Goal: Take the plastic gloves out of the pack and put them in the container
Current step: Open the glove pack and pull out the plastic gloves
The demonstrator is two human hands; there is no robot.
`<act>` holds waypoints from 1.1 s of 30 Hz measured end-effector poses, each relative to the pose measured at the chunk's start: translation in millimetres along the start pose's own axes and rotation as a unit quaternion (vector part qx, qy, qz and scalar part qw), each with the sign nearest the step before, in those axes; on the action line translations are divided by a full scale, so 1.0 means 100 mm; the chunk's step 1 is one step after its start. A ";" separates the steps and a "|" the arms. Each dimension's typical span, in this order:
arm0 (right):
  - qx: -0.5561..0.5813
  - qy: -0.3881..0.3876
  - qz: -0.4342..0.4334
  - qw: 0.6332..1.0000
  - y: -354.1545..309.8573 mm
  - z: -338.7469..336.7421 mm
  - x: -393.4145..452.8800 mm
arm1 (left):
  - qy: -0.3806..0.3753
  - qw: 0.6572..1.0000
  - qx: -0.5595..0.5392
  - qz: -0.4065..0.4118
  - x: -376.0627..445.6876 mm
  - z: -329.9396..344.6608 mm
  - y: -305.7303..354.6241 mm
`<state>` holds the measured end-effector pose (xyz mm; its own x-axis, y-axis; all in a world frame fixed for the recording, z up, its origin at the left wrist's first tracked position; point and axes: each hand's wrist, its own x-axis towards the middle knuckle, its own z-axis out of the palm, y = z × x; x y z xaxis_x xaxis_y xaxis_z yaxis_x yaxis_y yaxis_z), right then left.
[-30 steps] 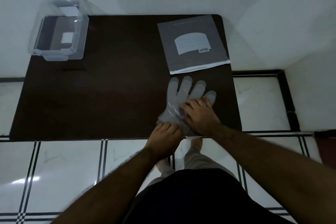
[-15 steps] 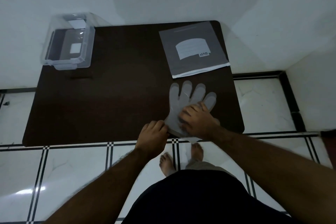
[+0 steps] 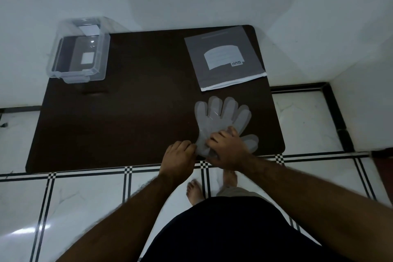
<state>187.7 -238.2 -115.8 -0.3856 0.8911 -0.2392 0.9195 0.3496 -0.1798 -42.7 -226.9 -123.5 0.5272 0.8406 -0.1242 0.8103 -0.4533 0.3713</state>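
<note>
Gloves: a flat stack of plastic gloves lay near the table's front right edge, out of the pack.
Right hand: pressed flat on the cuffs, pinning the stack.
Left hand: fingers curled, pinching the cuff edge.
Technique: best to keep the stack pinned and peel a layer slowly, since thin film clings.
Count: one pack, one clear container at far left, apparently empty; glove number cannot be told.

Upside-down "SVP" on the pack's pale label, far right corner of the table, finer print there unreadable
</note>
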 end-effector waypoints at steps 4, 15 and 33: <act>-0.014 0.048 0.004 0.999 -0.09 0.06 0.03 | 0.004 0.995 -0.079 -0.062 0.09 -0.03 0.00; 0.025 0.059 0.073 0.995 -0.43 0.16 0.24 | -0.047 0.980 -0.137 -0.139 0.19 -0.03 -0.03; 0.430 0.172 0.184 0.867 -0.28 0.08 0.16 | -0.044 0.575 -0.706 -0.410 0.52 0.02 0.31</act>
<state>155.3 -236.5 -122.5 0.1037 0.9816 -0.1604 0.5206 -0.1910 -0.8322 10.0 -198.0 -119.8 0.1763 0.5535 -0.8140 -0.1875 0.8307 0.5243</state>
